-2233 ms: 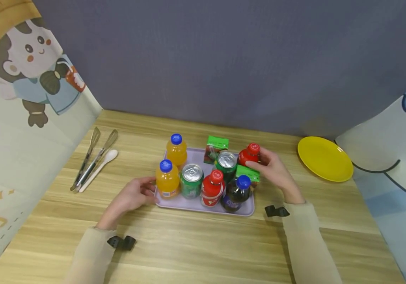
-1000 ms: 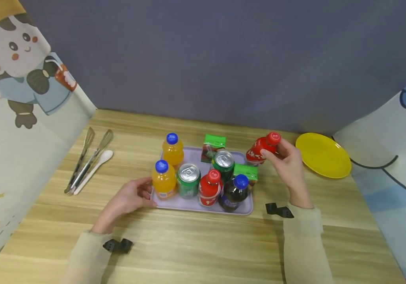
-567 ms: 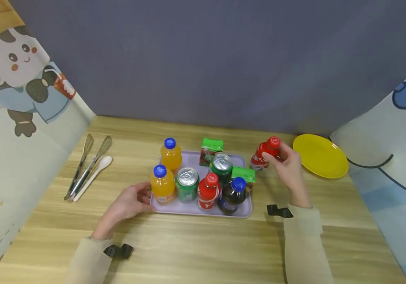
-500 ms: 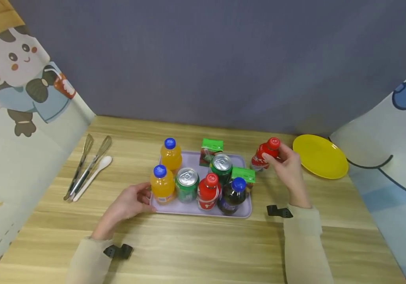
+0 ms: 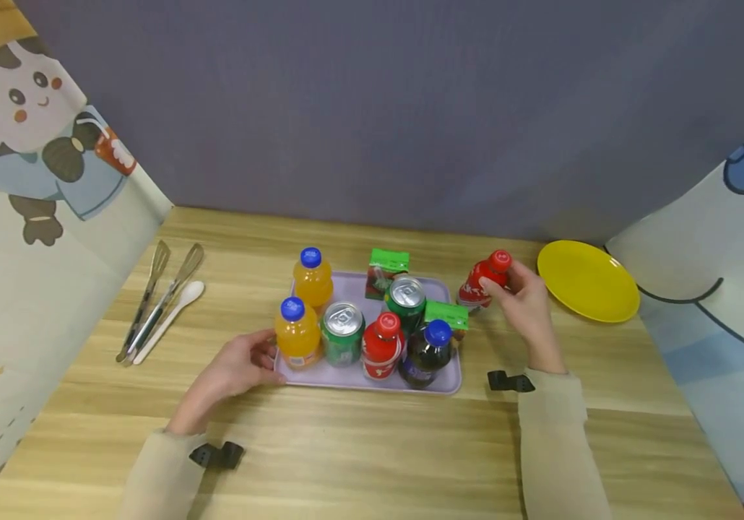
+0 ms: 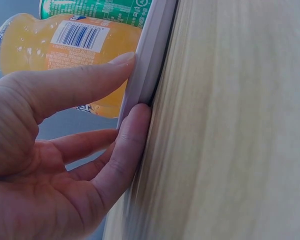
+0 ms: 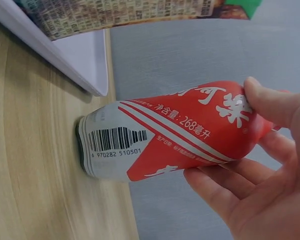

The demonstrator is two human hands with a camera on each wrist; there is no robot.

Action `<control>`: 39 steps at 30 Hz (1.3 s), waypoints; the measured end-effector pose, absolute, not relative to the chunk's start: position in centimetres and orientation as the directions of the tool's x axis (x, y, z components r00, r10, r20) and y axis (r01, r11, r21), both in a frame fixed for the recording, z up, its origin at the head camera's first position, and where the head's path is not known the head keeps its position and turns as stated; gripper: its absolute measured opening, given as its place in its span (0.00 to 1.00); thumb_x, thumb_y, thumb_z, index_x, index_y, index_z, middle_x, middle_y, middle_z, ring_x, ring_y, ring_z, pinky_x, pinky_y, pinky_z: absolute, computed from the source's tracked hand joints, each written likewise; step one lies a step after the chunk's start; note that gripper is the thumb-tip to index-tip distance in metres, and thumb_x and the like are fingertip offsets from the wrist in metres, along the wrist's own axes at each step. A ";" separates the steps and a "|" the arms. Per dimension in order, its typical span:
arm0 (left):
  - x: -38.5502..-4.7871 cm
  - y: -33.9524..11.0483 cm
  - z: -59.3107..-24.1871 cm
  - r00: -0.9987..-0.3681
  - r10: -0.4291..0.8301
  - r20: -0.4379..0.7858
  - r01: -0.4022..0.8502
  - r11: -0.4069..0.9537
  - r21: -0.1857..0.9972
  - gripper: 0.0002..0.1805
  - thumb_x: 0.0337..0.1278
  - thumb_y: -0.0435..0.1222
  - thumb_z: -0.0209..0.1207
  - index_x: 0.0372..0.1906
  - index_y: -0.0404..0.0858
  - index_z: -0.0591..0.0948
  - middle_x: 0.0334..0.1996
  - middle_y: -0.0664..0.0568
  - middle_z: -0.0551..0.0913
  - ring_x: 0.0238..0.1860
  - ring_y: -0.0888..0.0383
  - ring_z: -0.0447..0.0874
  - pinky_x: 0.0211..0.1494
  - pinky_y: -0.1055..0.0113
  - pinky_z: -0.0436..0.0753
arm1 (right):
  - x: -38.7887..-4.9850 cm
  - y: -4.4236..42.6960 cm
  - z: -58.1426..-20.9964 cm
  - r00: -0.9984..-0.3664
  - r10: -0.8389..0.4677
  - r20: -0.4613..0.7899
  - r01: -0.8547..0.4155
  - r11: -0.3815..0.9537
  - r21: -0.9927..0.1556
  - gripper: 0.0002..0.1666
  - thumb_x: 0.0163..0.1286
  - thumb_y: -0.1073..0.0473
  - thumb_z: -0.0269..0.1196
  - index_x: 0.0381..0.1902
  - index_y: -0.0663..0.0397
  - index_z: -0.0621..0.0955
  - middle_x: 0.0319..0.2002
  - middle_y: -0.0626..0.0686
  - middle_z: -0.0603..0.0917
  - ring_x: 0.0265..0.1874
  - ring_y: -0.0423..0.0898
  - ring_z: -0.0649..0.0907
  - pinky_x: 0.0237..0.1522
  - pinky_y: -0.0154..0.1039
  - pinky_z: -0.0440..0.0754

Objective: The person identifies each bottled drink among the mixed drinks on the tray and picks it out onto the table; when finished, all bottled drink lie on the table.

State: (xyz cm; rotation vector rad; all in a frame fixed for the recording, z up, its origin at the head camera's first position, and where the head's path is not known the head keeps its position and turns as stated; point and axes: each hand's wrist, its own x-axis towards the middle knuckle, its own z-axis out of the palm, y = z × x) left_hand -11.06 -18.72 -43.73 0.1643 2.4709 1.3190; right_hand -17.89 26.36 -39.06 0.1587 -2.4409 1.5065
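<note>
at the far left, two slim utensils [image 5: 141, 310] and a white spoon [image 5: 191, 291] lie on the tabletop [image 5: 359, 448]. next, the left hand [image 5: 235, 367] pinches the near left corner of a lilac tray [image 5: 350, 289]. the tray is crowded: two orange bottles [image 5: 297, 338] on its left, two green cans [image 5: 342, 336], a carton [image 5: 381, 278] at the back, a shorter red bottle [image 5: 381, 350] and a dark bottle [image 5: 424, 357] in front, the last partly blocking a green-topped carton [image 5: 448, 315]. just right of the tray, the right hand [image 5: 528, 303] grips the held red bottle [image 5: 479, 285] by its upper part. a yellow plate [image 5: 588, 282] lies beyond that hand.

the left wrist view alone shows the thumb on the inner side of the rim and a finger outside it. the right wrist view adds the held bottle's barcode and its base off the tray; whether that base touches the tabletop, i cannot tell. the red cap shows fully only from the head.
</note>
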 end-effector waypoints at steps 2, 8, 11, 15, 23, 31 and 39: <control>-11.1 -18.7 -43.6 -0.938 0.262 -0.229 -0.042 0.568 0.822 0.46 0.35 0.32 0.76 0.64 0.25 0.67 0.38 0.47 0.79 0.35 0.54 0.78 0.37 0.64 0.80 | -18.2 26.8 -39.7 -0.960 0.055 0.275 -0.220 0.459 -0.861 0.24 0.63 0.64 0.66 0.58 0.62 0.77 0.52 0.60 0.80 0.48 0.50 0.79 0.52 0.38 0.76; -11.0 -18.7 -43.7 -0.936 0.274 -0.220 -0.028 0.566 0.824 0.46 0.35 0.33 0.76 0.64 0.25 0.67 0.37 0.48 0.79 0.34 0.54 0.78 0.35 0.65 0.80 | -18.3 27.4 -40.3 -0.973 0.079 0.215 -0.155 0.465 -0.872 0.28 0.64 0.56 0.66 0.60 0.58 0.75 0.54 0.58 0.79 0.51 0.51 0.78 0.54 0.43 0.76; -11.0 -18.6 -43.7 -0.937 0.277 -0.214 -0.024 0.560 0.828 0.46 0.35 0.33 0.76 0.64 0.24 0.67 0.36 0.48 0.79 0.34 0.54 0.78 0.35 0.65 0.80 | -18.2 27.5 -40.1 -0.979 0.086 0.185 -0.123 0.475 -0.871 0.30 0.64 0.53 0.66 0.62 0.57 0.74 0.56 0.59 0.78 0.53 0.53 0.77 0.55 0.47 0.74; -11.1 -18.5 -43.7 -0.938 0.280 -0.206 -0.020 0.548 0.836 0.46 0.35 0.32 0.76 0.64 0.24 0.66 0.36 0.47 0.80 0.34 0.54 0.78 0.36 0.65 0.81 | -18.3 27.6 -39.5 -0.983 0.067 0.171 -0.117 0.491 -0.864 0.32 0.64 0.53 0.66 0.63 0.59 0.73 0.58 0.61 0.76 0.56 0.57 0.75 0.57 0.53 0.71; -11.4 -18.5 -43.9 -0.939 0.287 -0.187 0.002 0.552 0.834 0.45 0.35 0.31 0.75 0.64 0.24 0.67 0.36 0.47 0.80 0.34 0.54 0.79 0.37 0.65 0.81 | -17.0 28.5 -36.8 -0.999 0.040 0.033 0.000 0.640 -0.768 0.53 0.65 0.42 0.62 0.74 0.63 0.50 0.69 0.67 0.59 0.61 0.67 0.68 0.54 0.61 0.71; -11.3 -18.7 -43.7 -0.939 0.294 -0.179 0.018 0.561 0.827 0.45 0.36 0.31 0.75 0.64 0.24 0.66 0.35 0.48 0.80 0.33 0.54 0.78 0.35 0.65 0.81 | -13.9 27.2 -33.3 -0.959 -0.014 0.282 -0.216 0.678 -0.703 0.38 0.65 0.51 0.65 0.67 0.60 0.67 0.61 0.61 0.73 0.55 0.60 0.76 0.52 0.54 0.75; -11.0 -18.9 -43.8 -0.938 0.285 -0.198 -0.002 0.566 0.824 0.48 0.36 0.32 0.76 0.65 0.23 0.65 0.36 0.47 0.79 0.33 0.55 0.79 0.36 0.66 0.80 | -11.4 24.3 -31.1 -0.868 -0.241 0.434 -0.493 0.529 -0.691 0.31 0.58 0.75 0.66 0.61 0.65 0.73 0.50 0.59 0.81 0.46 0.45 0.80 0.48 0.29 0.76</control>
